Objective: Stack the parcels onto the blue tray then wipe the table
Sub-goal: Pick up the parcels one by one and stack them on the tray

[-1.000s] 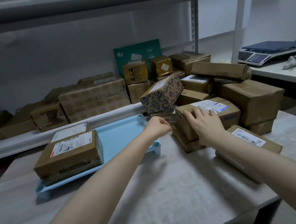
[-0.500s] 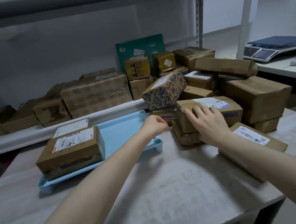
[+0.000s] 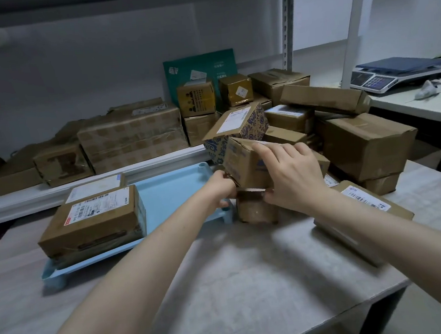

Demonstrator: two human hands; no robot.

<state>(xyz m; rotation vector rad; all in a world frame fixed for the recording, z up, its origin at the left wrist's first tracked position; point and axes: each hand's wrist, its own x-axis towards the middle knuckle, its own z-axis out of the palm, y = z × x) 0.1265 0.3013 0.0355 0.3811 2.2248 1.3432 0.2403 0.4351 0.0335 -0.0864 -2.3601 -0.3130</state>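
Since a second ago, the brown cardboard parcel (image 3: 243, 167) has tipped up at twelve o'clock, I judge to slip it from under the leaning blue-patterned box (image 3: 247, 122). My right hand (image 3: 293, 176) clamps its front and my left hand (image 3: 221, 191) seemingly grips its corner, just beside the light-blue plastic tray (image 3: 168, 196) at ten o'clock.

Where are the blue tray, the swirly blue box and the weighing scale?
blue tray (image 3: 168, 198): head view, bare floor of the tray.
swirly blue box (image 3: 254, 126): head view, its patterned side.
weighing scale (image 3: 400, 64): head view, its dark top platform.
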